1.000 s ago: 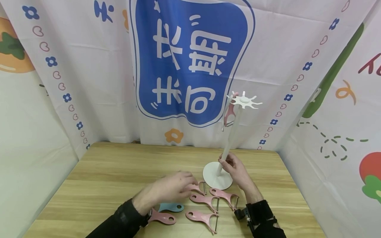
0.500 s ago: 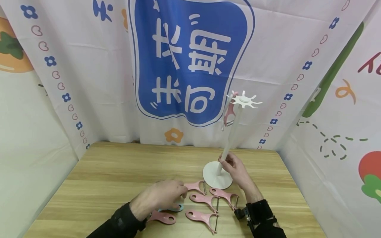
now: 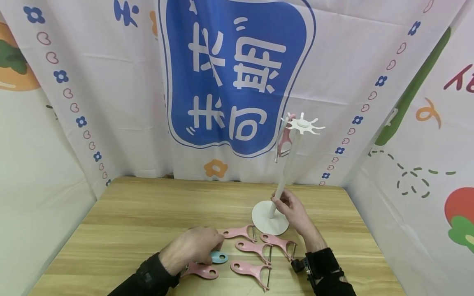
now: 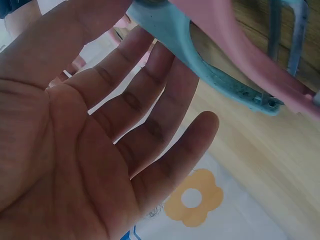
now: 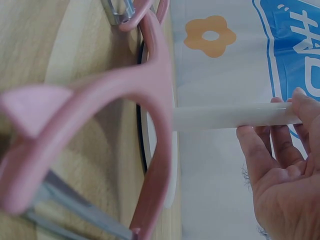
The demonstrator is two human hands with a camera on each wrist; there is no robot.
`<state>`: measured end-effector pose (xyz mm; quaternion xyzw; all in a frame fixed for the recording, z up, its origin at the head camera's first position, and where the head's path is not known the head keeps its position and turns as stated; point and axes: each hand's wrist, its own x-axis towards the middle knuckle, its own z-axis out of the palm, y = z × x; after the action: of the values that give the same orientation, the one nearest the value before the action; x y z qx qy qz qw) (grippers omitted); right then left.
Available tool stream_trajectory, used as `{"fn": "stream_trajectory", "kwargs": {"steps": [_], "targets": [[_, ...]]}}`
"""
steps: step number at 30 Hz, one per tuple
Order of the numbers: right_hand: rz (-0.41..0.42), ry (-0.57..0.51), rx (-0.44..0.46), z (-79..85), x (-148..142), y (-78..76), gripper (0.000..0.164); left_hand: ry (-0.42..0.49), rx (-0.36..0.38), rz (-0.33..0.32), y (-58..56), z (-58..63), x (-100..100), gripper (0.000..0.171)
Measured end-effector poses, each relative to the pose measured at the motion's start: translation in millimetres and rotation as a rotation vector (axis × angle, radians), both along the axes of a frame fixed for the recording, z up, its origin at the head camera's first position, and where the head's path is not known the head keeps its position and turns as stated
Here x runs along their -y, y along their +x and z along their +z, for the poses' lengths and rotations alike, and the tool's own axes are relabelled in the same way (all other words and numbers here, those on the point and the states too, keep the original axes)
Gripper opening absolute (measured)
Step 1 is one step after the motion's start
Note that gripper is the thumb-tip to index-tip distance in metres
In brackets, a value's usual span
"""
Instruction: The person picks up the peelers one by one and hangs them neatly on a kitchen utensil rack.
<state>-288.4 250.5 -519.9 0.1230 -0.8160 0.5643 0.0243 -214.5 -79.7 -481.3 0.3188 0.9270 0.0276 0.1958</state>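
My left hand (image 3: 194, 246) reaches down over a blue Y-shaped peeler (image 3: 219, 257), its thumb and fingertips at the handle. The left wrist view shows the fingers passing behind the blue peeler (image 4: 175, 37), beside a pink one (image 4: 235, 40). With thumb and fingers, my right hand (image 3: 294, 211) grips the lower pole of a white hanging stand (image 3: 288, 164), which is upright on the table; the right wrist view shows this pole (image 5: 215, 116) between the thumb and fingers. A pink peeler (image 3: 285, 139) hangs from the left side of the stand's star-shaped top.
Several pink peelers lie on the wooden table (image 3: 148, 205): one (image 3: 237, 232) just left of the stand's base (image 3: 263, 218), one (image 3: 277, 242) before it, others (image 3: 253, 247) nearer. Another (image 3: 201, 270) lies beside the blue one. Printed cloth (image 3: 133, 102) closes off the back.
My left hand has drawn back leftward and down from the pink peeler by the base to the blue peeler. My right hand keeps its grip on the pole.
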Motion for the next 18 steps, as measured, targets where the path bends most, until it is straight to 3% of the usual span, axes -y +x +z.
{"fn": "stream_trajectory", "kwargs": {"steps": [5, 10, 18], "targets": [[0.001, -0.003, 0.005, 0.4, 0.0, -0.2, 0.03, -0.015, 0.047, 0.022, -2.2, -2.8, 0.6, 0.03], [0.006, -0.007, 0.015, 0.6, -0.3, -0.3, 0.032, -0.021, 0.035, 0.006, -3.6, -4.2, 1.7, 0.036], [0.01, 0.009, 0.041, 7.1, 1.9, 2.1, 0.027, 0.03, 0.07, 0.026, -3.7, -1.7, 5.5, 0.038]]}}
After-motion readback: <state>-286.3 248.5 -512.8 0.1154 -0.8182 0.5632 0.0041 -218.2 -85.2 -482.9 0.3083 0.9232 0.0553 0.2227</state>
